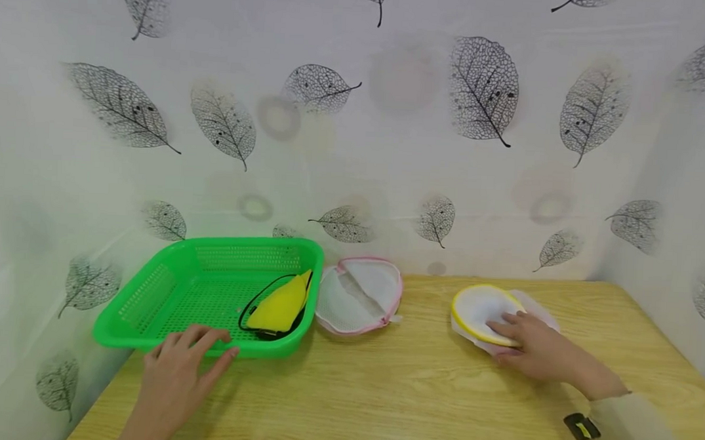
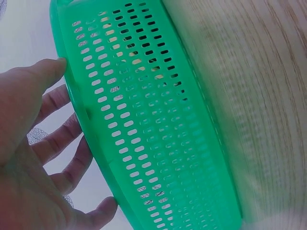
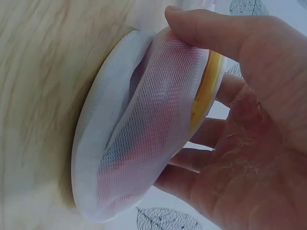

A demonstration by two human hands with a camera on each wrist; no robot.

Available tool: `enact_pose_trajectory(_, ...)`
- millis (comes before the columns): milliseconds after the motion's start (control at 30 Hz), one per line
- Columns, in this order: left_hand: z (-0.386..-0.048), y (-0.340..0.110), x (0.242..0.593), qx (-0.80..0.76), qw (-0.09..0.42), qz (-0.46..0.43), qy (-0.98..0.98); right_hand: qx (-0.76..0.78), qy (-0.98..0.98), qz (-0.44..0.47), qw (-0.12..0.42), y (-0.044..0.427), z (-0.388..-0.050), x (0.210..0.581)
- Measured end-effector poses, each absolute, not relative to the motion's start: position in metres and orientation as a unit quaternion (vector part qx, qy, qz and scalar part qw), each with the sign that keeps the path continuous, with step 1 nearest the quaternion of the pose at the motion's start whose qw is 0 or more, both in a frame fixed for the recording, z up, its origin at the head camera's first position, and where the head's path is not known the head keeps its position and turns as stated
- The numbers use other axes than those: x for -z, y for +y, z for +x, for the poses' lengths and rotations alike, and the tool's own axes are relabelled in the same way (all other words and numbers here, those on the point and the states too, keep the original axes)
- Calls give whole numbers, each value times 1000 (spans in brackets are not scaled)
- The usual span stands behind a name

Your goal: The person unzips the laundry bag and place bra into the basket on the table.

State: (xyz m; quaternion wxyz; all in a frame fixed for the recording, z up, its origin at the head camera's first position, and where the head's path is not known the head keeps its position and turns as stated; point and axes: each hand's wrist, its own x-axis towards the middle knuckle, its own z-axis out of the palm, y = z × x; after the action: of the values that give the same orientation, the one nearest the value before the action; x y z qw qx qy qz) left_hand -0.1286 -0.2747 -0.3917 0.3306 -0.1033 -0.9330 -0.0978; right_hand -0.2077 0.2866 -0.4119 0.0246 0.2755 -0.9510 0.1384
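toward the right of the head view, the right hand (image 1: 538, 349) pinches the yellow-edged mesh bag (image 1: 481, 308) between thumb and fingers, low over the wooden table (image 1: 404, 393) (whether the white layer (image 3: 91, 148) under it is a second bag, i cannot tell). at lower left, the left hand (image 1: 177, 373) rests on the near rim of the green basket (image 1: 201, 308), its fingers spread. inside the basket's right end lies a yellow pouch (image 1: 280, 305). as i judge it, the pouch is dealt with; the yellow-edged bag and the pink-edged bag (image 1: 343, 305), mid-frame just beside the basket, seem left, both being outside it.
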Motion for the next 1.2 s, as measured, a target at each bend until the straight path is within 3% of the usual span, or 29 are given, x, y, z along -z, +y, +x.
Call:
enact_pose_trajectory(767,-129,-273,391,98,328,-99,-934,-142,-928,341,49,241,-199,415)
enact_pose_trajectory(1200,-128,-271,390,101,315,-85,-940,-161,-925,343,21,218,-186,409)
